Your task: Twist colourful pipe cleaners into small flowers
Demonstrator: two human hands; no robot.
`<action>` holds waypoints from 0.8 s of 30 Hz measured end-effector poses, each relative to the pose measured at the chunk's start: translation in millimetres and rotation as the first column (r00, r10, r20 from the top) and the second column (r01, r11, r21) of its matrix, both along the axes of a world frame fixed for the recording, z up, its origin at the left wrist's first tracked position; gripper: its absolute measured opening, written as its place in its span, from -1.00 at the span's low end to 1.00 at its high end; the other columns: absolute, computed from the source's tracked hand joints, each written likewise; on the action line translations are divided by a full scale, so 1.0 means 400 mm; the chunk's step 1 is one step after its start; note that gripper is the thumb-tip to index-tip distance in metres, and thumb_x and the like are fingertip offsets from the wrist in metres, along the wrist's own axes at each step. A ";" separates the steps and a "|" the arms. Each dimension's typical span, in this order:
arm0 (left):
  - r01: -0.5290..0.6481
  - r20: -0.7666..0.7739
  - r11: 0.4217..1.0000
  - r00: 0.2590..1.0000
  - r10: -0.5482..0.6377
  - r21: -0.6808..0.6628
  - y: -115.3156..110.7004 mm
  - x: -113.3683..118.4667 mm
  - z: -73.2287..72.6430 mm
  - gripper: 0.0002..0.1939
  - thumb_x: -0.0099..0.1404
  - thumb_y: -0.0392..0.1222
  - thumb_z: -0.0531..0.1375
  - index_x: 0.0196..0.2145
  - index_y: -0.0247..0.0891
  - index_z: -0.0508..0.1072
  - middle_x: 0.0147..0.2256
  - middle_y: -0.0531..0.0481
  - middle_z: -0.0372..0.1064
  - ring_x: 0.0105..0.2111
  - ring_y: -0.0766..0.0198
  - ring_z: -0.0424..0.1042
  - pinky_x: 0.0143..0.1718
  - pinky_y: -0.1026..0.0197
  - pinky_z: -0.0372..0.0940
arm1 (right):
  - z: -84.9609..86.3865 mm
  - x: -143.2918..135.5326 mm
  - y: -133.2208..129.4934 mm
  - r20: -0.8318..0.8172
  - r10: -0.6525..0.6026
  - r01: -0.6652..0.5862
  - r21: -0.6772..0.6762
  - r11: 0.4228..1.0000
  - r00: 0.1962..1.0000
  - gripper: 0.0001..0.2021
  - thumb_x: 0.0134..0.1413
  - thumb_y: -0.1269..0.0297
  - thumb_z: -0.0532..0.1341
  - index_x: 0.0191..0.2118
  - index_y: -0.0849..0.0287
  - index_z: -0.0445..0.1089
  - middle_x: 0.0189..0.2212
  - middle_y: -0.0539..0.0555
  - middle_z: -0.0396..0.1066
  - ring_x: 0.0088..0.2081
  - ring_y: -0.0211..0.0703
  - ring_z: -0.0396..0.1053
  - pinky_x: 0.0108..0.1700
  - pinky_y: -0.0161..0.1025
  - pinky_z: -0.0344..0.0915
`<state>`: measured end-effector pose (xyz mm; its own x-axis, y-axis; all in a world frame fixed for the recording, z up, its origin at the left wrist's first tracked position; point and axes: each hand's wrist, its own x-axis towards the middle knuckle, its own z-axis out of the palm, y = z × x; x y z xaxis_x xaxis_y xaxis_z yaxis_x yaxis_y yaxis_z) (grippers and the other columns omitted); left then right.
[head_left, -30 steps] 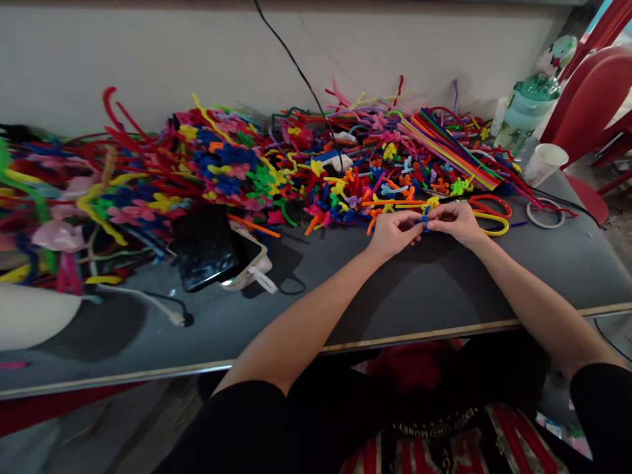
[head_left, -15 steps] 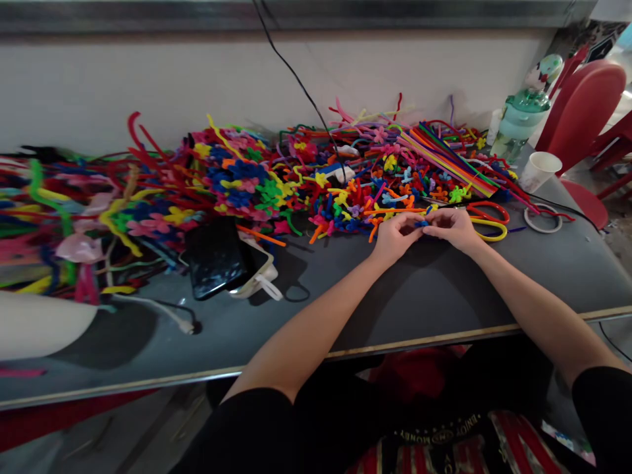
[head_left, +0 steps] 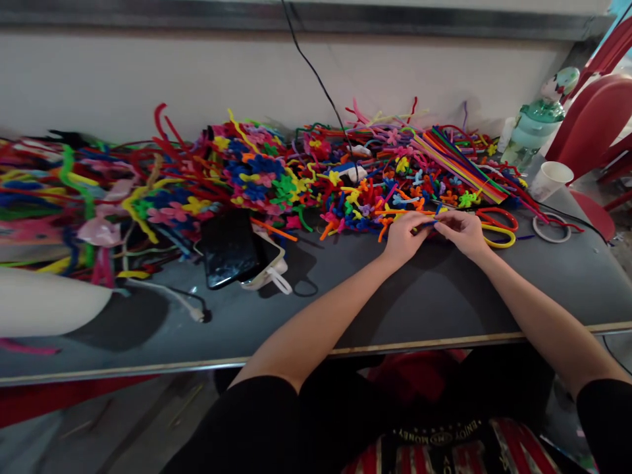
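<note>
Above the table's far middle, my left hand (head_left: 403, 238) has its fingers closed on a small blue pipe cleaner (head_left: 430, 223). My right hand (head_left: 464, 232) pinches the same piece from the other side, fingertips almost meeting the left ones. Fingers hide most of its shape. Just right of my right hand lie scissors with orange and yellow handles (head_left: 500, 244), partly covered. Behind both hands spreads a heap of small bent pipe-cleaner pieces (head_left: 353, 201) in many colours, some flower-shaped.
A bundle of straight pipe cleaners (head_left: 461, 164) lies on the heap. To the right are a grey ring (head_left: 539, 232), a paper cup (head_left: 550, 181) and a green-tinted bottle (head_left: 530, 131). Leftward lie a black phone (head_left: 230, 253), a white cable (head_left: 170, 299) and a white rounded object (head_left: 49, 303).
The camera view has shifted, so the scene sits slightly further right. Both hands stay together on the blue pipe cleaner, with small finger movements; a blue end now shows above the fingertips.
</note>
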<state>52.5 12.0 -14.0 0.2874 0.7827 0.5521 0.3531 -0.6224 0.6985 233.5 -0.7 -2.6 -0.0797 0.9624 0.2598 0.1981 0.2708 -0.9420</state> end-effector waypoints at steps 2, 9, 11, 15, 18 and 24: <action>0.046 -0.139 0.996 0.990 -0.034 0.081 -0.001 0.004 -0.004 -0.90 0.32 -0.29 0.25 -0.23 -0.22 0.59 -0.19 -0.08 0.55 -0.13 0.17 0.51 -0.09 0.10 0.40 | 0.001 0.000 0.001 0.000 -0.023 0.023 0.007 1.000 1.000 -0.60 -0.05 0.01 0.39 -0.16 0.20 0.55 -0.48 0.00 0.47 -0.52 -0.30 0.35 -0.46 -0.30 0.31; 0.140 -0.525 0.963 0.851 0.002 0.230 -0.017 0.012 -0.002 -0.76 0.42 -0.27 0.10 -0.11 -0.22 0.56 -0.14 -0.16 0.54 -0.12 0.10 0.52 -0.23 0.17 0.39 | 0.000 0.004 0.010 0.088 -0.050 0.047 0.036 0.998 0.995 -0.65 0.08 -0.01 0.30 -0.21 0.19 0.57 -0.34 0.10 0.57 -0.40 -0.19 0.47 -0.32 -0.22 0.39; 0.168 -0.562 0.958 0.827 -0.009 0.233 -0.016 0.009 -0.001 -0.74 0.45 -0.26 0.06 -0.10 -0.22 0.55 -0.21 -0.14 0.55 -0.20 0.12 0.54 -0.27 0.18 0.39 | 0.000 0.005 0.009 0.151 -0.047 0.037 0.070 0.997 0.987 -0.67 0.13 0.00 0.26 -0.25 0.19 0.58 -0.31 0.11 0.59 -0.33 -0.13 0.51 -0.25 -0.19 0.41; 0.142 -0.472 0.971 0.881 -0.036 0.192 -0.015 0.007 0.002 -0.76 0.45 -0.21 0.09 -0.05 -0.29 0.50 -0.15 -0.20 0.56 -0.15 0.09 0.54 -0.21 0.14 0.41 | -0.002 0.012 0.007 0.218 -0.121 0.089 0.150 0.985 0.968 -0.72 0.16 0.07 0.24 -0.25 0.16 0.58 -0.27 0.11 0.59 -0.26 -0.09 0.52 -0.20 -0.16 0.43; 0.086 -0.303 0.994 0.951 -0.062 0.068 -0.014 0.007 0.003 -0.77 0.37 -0.23 0.20 -0.04 -0.31 0.47 -0.12 -0.19 0.55 -0.12 0.11 0.54 -0.14 0.13 0.42 | -0.009 0.023 0.017 0.187 -0.168 0.141 0.149 0.979 0.968 -0.69 0.17 0.09 0.23 -0.08 0.13 0.55 -0.31 0.07 0.56 -0.38 -0.19 0.47 -0.30 -0.21 0.42; 0.379 0.386 0.837 0.895 -0.224 -0.394 0.019 0.009 -0.017 -0.73 0.13 -0.08 0.39 -0.29 -0.30 0.56 -0.33 -0.04 0.57 -0.32 0.28 0.52 -0.19 0.20 0.42 | -0.012 0.026 0.035 0.200 -0.129 0.103 0.136 0.985 0.971 -0.69 0.15 0.07 0.26 -0.08 0.12 0.54 -0.35 0.06 0.54 -0.42 -0.21 0.45 -0.37 -0.23 0.40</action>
<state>56.0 19.5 -20.8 0.4243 0.8665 0.2629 -0.0840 -0.2514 0.9642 244.0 13.4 -7.5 -0.0342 0.9295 0.3672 0.4228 0.3464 -0.8374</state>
